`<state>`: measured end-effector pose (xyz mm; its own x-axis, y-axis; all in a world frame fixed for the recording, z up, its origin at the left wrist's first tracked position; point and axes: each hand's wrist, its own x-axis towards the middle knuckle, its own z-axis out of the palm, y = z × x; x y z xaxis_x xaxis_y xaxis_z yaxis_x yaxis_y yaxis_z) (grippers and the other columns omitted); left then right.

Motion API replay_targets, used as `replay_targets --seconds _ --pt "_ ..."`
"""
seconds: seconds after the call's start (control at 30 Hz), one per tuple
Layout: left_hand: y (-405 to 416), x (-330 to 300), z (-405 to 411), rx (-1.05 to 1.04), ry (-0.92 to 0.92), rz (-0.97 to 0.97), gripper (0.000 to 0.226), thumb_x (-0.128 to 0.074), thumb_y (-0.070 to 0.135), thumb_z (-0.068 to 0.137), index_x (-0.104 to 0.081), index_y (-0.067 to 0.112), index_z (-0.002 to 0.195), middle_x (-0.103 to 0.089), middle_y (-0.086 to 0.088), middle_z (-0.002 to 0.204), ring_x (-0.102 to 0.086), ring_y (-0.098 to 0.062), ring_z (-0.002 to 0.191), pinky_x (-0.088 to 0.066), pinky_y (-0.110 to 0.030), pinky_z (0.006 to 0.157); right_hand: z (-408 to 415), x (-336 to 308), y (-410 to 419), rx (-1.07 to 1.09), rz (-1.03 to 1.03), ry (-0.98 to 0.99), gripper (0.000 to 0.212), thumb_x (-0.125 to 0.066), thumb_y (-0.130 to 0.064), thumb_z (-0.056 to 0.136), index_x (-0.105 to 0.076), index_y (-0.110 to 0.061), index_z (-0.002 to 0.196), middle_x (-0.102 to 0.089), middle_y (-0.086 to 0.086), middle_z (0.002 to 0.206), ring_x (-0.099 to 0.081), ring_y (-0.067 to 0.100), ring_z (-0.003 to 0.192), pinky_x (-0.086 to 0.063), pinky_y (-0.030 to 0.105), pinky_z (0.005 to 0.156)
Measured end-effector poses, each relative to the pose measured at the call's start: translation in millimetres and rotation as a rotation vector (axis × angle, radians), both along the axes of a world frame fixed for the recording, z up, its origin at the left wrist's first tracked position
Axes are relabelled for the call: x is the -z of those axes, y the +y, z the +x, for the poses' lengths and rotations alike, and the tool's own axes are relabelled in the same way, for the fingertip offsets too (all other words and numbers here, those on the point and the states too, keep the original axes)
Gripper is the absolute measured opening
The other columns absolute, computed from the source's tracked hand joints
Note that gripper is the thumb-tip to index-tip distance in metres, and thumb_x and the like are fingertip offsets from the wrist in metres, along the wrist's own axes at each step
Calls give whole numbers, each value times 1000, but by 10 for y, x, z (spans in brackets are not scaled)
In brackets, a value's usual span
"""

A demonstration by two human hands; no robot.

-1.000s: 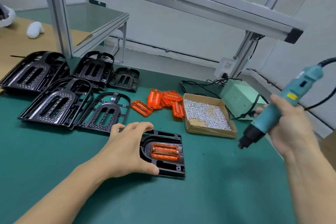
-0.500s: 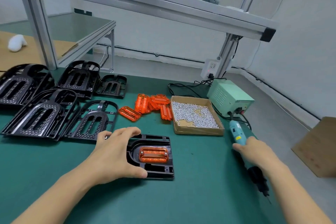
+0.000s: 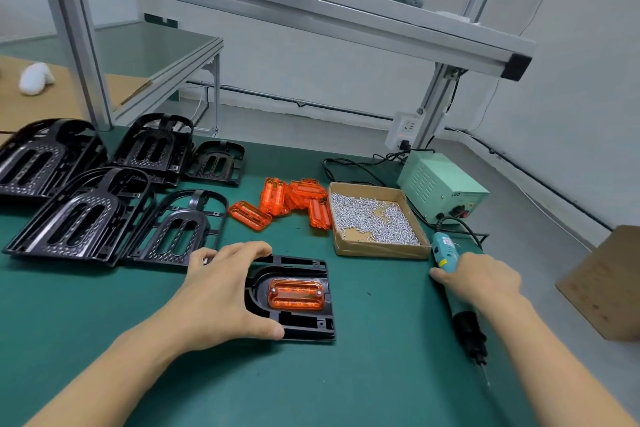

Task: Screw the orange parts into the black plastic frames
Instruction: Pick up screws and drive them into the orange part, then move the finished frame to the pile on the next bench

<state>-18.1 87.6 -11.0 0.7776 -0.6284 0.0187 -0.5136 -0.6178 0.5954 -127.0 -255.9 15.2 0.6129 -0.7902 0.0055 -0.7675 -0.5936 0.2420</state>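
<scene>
At the near middle of the green table [image 3: 363, 374], my left hand [image 3: 221, 291] grips a black plastic frame [image 3: 298, 322], fingers curled over its far edge and thumb hooked on its near edge. An orange part [image 3: 296, 294] sits seated in the frame's recess, with two small silvery screw heads visible at its far corners. Near the table's right edge, my right hand [image 3: 481, 279] lies over the teal electric screwdriver [image 3: 460, 295], fingers curled around its body; the tool lies flat on the table, its black nose and bit pointing toward the near edge.

Behind the held frame, loose orange parts [image 3: 291, 199] are piled toward the middle of the table. Just to their right stands a shallow cardboard box [image 3: 377, 250] of small silver screws [image 3: 370, 218]. A pale green power supply [image 3: 440, 187] sits at the far right corner, its cable running to the screwdriver. More black frames [image 3: 86, 191] are stacked and spread along the table's left side, some overlapping. An aluminium shelf frame [image 3: 277, 7] spans above the far edge.
</scene>
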Motion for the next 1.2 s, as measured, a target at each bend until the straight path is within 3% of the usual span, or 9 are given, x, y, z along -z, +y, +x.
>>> replay_targets --seconds 0.23,0.37,0.43,0.53,0.67,0.73,0.93,1.1,1.2 --pt "-14 -39 -2 62 -55 32 118 -67 74 45 -12 42 144 -27 19 145 -1 12 97 -8 -32 111 6 -92 17 17 10 4 49 -43 -70 87 -49 -22 81 -47 -6 73 -54 20 78 -34 23 56" --pt "-9 -59 22 132 -70 117 126 -65 75 46 1 40 147 -15 15 154 1 6 135 12 -33 112 13 -194 59 22 1 -19 52 -42 -70 89 -50 -19 81 -47 -3 74 -53 22 79 -37 25 60" --pt "-12 -68 34 151 -63 169 129 -67 74 48 7 39 147 -10 12 156 7 1 141 17 -35 112 34 -252 143 -29 -23 -80 54 -42 -69 89 -55 -17 83 -49 -2 74 -53 23 78 -38 26 59" --pt "-25 -83 46 163 -43 205 130 -72 69 50 11 40 147 -12 8 155 8 2 140 21 -35 110 119 -298 377 -220 21 -195 60 -44 -69 88 -59 -17 115 -60 4 102 -58 27 96 -44 32 71" --pt "-41 -98 73 207 -42 237 130 -76 65 53 11 41 146 -17 8 152 7 10 129 27 -32 103 281 -246 816 -558 364 -277 62 -54 -61 88 -50 -20 135 -59 2 130 -55 23 117 -44 35 97" --pt "-39 -110 81 228 -48 228 130 -78 62 53 9 42 146 -20 10 149 3 12 126 28 -29 101 375 -179 1003 -735 489 -221 65 -55 -58 89 -45 -19 140 -54 1 138 -51 20 122 -40 36 104" --pt "-15 -114 90 290 -129 207 133 -79 58 52 17 44 144 -19 16 149 2 9 133 31 -28 101 581 -81 1267 -1016 212 -151 73 -44 -57 94 -24 -18 152 -26 -2 158 -15 12 147 1 33 118" --pt "19 -118 117 329 -214 178 135 -79 57 51 18 44 143 -18 18 150 0 6 139 31 -29 103 628 20 1442 -1043 508 -91 53 -51 -42 97 -41 -15 142 -54 7 137 -49 23 124 -36 36 103" --pt "69 -128 144 325 -251 169 133 -78 57 51 18 46 142 -14 20 152 5 8 139 30 -31 105 628 13 1455 -961 777 -183 46 -55 -34 97 -44 -27 141 -64 4 124 -60 19 108 -44 38 97"
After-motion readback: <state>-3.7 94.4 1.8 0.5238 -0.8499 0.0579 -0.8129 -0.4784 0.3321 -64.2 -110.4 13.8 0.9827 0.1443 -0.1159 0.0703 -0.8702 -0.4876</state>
